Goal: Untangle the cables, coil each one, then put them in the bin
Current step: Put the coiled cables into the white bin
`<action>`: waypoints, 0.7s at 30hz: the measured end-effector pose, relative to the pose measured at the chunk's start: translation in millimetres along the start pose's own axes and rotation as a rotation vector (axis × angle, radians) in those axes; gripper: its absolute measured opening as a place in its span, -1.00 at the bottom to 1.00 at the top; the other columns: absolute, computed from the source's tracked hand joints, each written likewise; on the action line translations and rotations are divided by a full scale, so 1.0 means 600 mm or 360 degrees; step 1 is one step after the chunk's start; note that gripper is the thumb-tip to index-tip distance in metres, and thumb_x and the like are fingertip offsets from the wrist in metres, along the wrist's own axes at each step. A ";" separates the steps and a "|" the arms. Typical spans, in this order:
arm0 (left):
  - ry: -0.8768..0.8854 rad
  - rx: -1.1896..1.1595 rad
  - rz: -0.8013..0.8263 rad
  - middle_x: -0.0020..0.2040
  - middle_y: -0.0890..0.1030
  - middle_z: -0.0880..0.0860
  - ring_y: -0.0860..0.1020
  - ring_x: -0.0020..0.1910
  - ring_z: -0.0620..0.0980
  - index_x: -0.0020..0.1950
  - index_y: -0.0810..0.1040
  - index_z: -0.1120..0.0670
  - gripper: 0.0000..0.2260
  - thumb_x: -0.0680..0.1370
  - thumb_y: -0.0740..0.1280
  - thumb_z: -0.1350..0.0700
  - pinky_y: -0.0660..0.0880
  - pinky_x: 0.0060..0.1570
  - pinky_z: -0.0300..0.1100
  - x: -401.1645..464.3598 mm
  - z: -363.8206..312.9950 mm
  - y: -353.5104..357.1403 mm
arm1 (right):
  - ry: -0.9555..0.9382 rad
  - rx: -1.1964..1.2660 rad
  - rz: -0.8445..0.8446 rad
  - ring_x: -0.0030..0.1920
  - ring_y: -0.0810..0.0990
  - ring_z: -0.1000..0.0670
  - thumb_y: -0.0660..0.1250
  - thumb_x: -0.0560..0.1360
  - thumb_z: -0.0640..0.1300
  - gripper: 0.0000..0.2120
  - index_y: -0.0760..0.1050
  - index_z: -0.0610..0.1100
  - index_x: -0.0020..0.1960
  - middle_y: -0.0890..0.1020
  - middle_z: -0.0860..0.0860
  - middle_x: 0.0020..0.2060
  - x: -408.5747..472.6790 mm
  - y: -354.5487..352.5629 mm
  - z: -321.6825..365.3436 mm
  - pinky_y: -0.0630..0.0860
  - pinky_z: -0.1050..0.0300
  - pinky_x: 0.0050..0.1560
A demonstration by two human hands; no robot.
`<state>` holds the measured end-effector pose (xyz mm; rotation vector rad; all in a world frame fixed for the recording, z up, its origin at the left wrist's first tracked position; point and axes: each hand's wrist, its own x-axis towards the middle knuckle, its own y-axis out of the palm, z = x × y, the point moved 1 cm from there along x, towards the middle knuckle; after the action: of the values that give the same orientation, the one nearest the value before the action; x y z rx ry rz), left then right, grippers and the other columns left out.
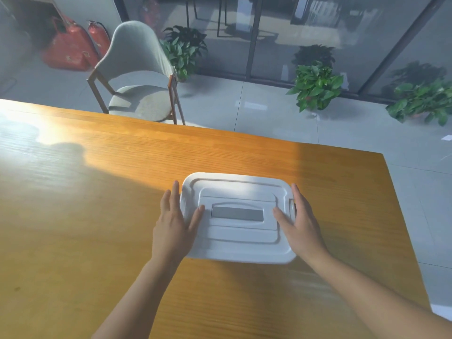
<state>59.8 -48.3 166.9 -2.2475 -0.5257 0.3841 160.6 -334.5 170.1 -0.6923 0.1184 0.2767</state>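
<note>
Lidded bin (237,216) between left hand (173,223), right hand (300,223)

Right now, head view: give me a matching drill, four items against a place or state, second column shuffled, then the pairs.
Items:
1. bin
2. left hand
3. right hand
4. chair

Places or states:
A. fingers straight along the bin's right side, thumb on the lid
B. on the floor beyond the table's far edge
C. on the wooden table, white lid on
D. fingers straight along the bin's left side, thumb on the lid

Pairs: 1-C, 2-D, 3-A, 4-B
</note>
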 end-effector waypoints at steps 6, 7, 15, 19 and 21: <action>0.0236 0.0031 -0.0248 0.58 0.39 0.12 0.41 0.52 0.11 0.69 0.08 0.11 -0.27 0.63 0.39 -0.01 0.49 0.32 0.08 -0.023 -0.003 0.005 | -0.0200 -0.0201 -0.0029 0.65 0.02 0.17 0.26 0.70 -0.03 -0.33 -0.07 0.23 0.63 0.09 0.23 0.63 -0.027 0.000 0.002 -0.02 0.54 0.40; 0.0264 0.0043 -0.0268 0.58 0.38 0.12 0.42 0.52 0.12 0.68 0.08 0.12 -0.28 0.64 0.37 0.00 0.51 0.32 0.09 -0.027 -0.001 0.008 | -0.0197 -0.0196 -0.0041 0.66 0.00 0.17 0.24 0.70 -0.05 -0.34 -0.08 0.24 0.62 0.08 0.20 0.65 -0.029 0.004 0.000 -0.05 0.60 0.36; 0.0464 0.0288 -0.0410 0.53 0.45 0.19 0.51 0.44 0.24 0.60 0.29 0.17 -0.44 0.64 0.35 0.06 0.63 0.10 0.12 -0.030 -0.002 0.025 | -0.0250 -0.0335 -0.0086 0.68 -0.02 0.01 0.14 0.73 -0.17 -0.41 0.02 0.11 0.68 -0.04 0.01 0.70 -0.035 0.024 0.000 0.21 0.11 0.54; 0.0532 0.0415 -0.0297 0.65 0.25 0.14 0.23 0.63 0.16 0.61 0.35 0.07 -0.53 0.73 0.21 -0.06 0.33 0.50 0.23 -0.024 0.000 0.020 | -0.0283 -0.0496 -0.0045 0.68 -0.14 0.04 -0.02 0.74 0.14 -0.45 0.01 0.09 0.69 -0.10 0.03 0.70 -0.030 0.018 0.002 0.03 0.03 0.64; 0.0544 0.0488 -0.0129 0.71 0.04 0.05 -0.07 0.69 0.06 0.68 0.17 -0.08 -0.45 0.71 0.08 -0.21 -0.04 0.63 0.21 -0.020 -0.012 0.018 | -0.0411 -0.0731 -0.0060 0.68 -0.20 -0.01 -0.12 0.69 0.27 -0.37 -0.03 0.08 0.70 -0.14 0.02 0.70 -0.028 0.023 0.006 -0.17 0.03 0.64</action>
<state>55.1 -65.4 164.9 -1.9332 -0.3488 0.0308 140.6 -325.6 167.7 -1.1057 -0.2120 0.3591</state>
